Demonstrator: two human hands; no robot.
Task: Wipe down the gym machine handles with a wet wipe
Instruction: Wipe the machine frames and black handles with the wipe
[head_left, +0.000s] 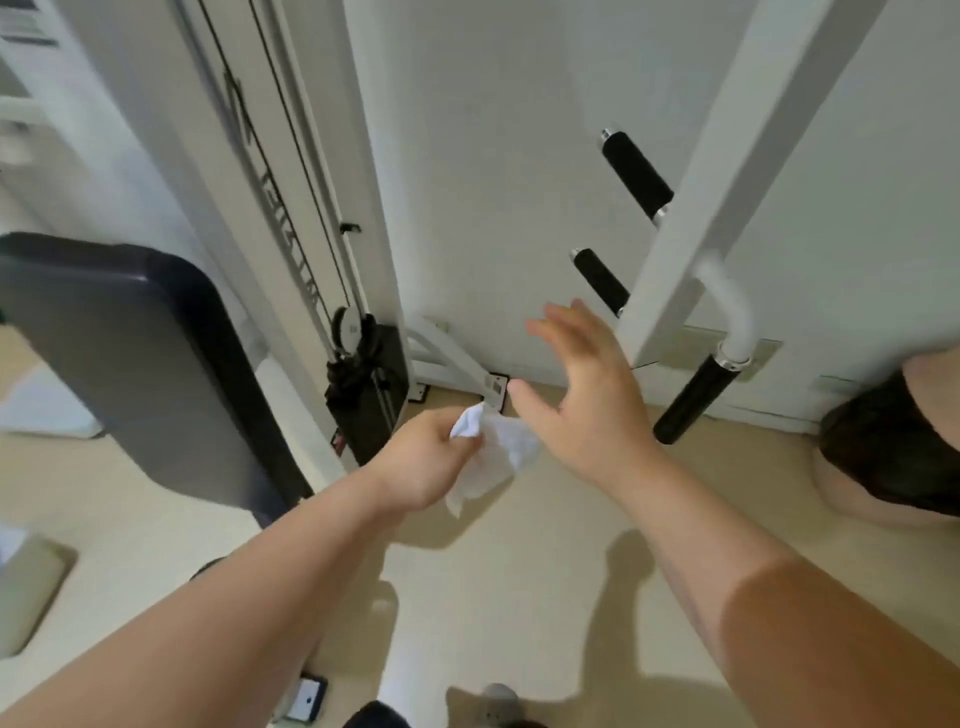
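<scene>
The left hand (426, 462) reaches forward on a nearly straight arm, back of the hand up. Its fingers are curled and pinch a crumpled white wet wipe (498, 452). The loose part of the wipe hangs down and to the right of the knuckles, over the beige floor (519, 571).

The right hand (587, 400) is just beside the wipe, raised higher, holding nothing. Its fingers are straight and spread, the thumb stretched out to the left, and the palm faces away toward the machine.

The white frame post (727, 182) slants up to the right, beyond the right hand. The fingertips are near its lower left edge but apart from it.

Two black handle grips stick out of the post's left side. They lie parallel, long axes running up and to the left, with metal end caps outermost. The middle grip (602, 280) is just above the fingertips and the upper grip (638, 174) is farther up the post.

Right of the post's foot, a curved white tube carries the lower grip (696, 400). It angles down and left, its free end toward the floor.

Well left of the post stand a weight stack (369, 395) and a black pad (130, 364).
</scene>
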